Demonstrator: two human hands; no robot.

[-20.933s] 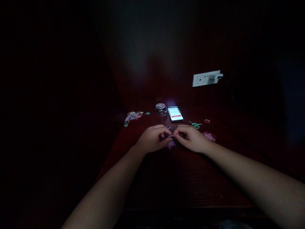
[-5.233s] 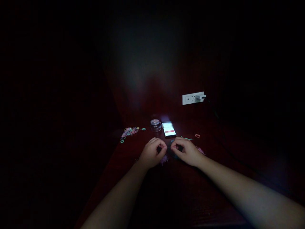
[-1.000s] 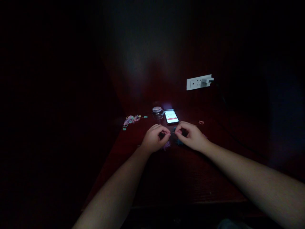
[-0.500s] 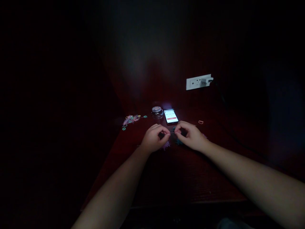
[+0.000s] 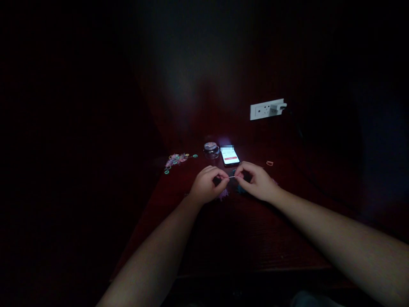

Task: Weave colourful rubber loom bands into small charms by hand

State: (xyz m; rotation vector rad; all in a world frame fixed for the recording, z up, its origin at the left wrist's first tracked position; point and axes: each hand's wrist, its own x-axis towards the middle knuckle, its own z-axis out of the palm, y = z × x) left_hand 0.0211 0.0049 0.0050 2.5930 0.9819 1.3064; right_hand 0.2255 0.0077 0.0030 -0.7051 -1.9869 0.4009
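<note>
holds a thin pale strip (image 5: 231, 177) between the left hand (image 5: 206, 186) and the right hand (image 5: 258, 184). runs left to right, with just a tiny tilt, straight from one grip to the other. left grip pinched closed on the left end, right grip pinched closed on the right end. touches both hands, so neither hand nearer to the strip.

on the far side, a little to the left, sits a clear round jar (image 5: 211, 153) with a pale lid (image 5: 210, 145) on top. too dark to tell about any stuff inside. just right of the jar, a lit phone (image 5: 230, 159) on the worktop (image 5: 230, 238).

on the near side of the strip, a purple pile (image 5: 223, 195) and a blue-green pile (image 5: 240, 189), partly behind the hands. far left, a mixed pile (image 5: 177, 160) with little rings. off to the right, an orange ring (image 5: 270, 163).
</note>
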